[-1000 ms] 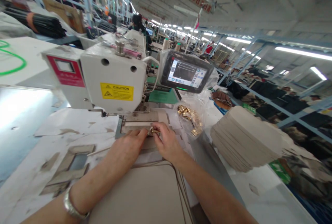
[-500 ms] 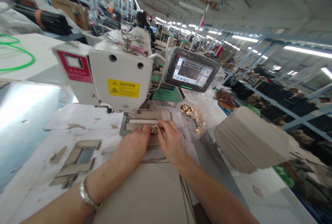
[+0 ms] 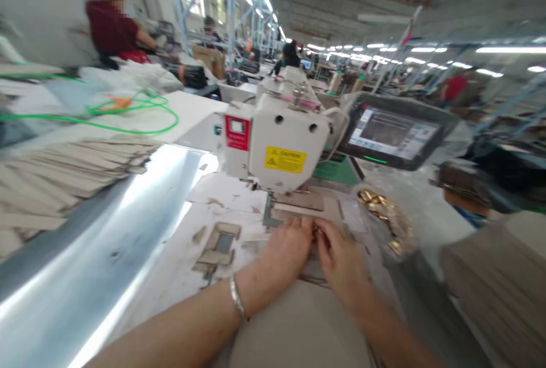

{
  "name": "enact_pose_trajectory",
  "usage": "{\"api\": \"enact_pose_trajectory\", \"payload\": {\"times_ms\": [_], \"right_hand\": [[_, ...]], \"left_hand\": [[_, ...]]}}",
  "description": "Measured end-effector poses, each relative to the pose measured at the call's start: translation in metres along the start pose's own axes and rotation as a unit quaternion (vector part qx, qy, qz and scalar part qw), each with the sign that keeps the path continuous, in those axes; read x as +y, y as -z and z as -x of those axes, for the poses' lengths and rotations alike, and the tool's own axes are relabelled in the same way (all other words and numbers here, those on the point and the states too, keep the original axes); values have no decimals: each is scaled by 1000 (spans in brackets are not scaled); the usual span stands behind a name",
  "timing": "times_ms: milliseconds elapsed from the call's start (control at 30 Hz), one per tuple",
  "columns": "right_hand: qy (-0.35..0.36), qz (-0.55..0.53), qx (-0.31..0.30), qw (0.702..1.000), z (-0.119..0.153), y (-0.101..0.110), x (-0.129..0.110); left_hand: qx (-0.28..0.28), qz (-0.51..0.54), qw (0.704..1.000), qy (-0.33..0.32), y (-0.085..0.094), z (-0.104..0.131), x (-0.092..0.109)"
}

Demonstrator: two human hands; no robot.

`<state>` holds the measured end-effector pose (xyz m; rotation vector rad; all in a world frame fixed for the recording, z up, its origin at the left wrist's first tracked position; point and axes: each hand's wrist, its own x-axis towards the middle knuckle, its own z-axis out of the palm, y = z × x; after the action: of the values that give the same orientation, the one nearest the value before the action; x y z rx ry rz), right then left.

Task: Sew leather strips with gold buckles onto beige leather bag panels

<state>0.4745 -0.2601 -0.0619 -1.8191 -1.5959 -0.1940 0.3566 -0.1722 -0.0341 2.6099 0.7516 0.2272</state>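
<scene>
- The left hand (image 3: 288, 248) is curled, its fingers bent down against the fitting; the fingertips are hidden, so whether they grip it I cannot tell;
- the right hand (image 3: 345, 260) pinches the small fitting (image 3: 316, 231) between thumb and forefinger; the hands nearly meet there; blur hides the fitting's exact shape;
- the fitting is on the near side of the machine (image 3: 294, 135), right of the gray bracket (image 3: 269, 211);
- a bracelet (image 3: 237, 297) circles the left wrist; beige panels (image 3: 298, 328) lie below the forearms, at the near edge;
- a beige frame (image 3: 209, 254) lies flat left of the hands, well apart from them;
- right of the hands, gold fittings (image 3: 394, 243) lie heaped in clear plastic; beyond them stands a lit screen (image 3: 390, 132), tilted; nearer and farther right is a beige stack (image 3: 495, 277);
- far left, beige strips (image 3: 55, 183) lie in an overlapping row; beyond them a green cord (image 3: 145, 129) loops on a white table (image 3: 196, 107); farther off is a person in a dark red top (image 3: 111, 27).
</scene>
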Motion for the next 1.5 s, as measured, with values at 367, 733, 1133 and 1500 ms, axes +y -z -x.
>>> {"api": "enact_pose_trajectory", "payload": {"times_ms": [367, 733, 1133, 1500], "right_hand": [[-22, 40, -101, 994, 3, -3, -13], [-221, -220, -224, 923, -44, 18, 39], [-437, -186, -283, 833, -105, 11, 50], [-428, -146, -287, 844, -109, 6, 50]], "left_hand": [[27, 157, 982, -98, -10, 2, -18], [130, -110, 976, -134, -26, 8, -24], [146, -194, 967, -80, -49, -5, -50], [134, -201, 969, -54, -46, -8, -47]]}}
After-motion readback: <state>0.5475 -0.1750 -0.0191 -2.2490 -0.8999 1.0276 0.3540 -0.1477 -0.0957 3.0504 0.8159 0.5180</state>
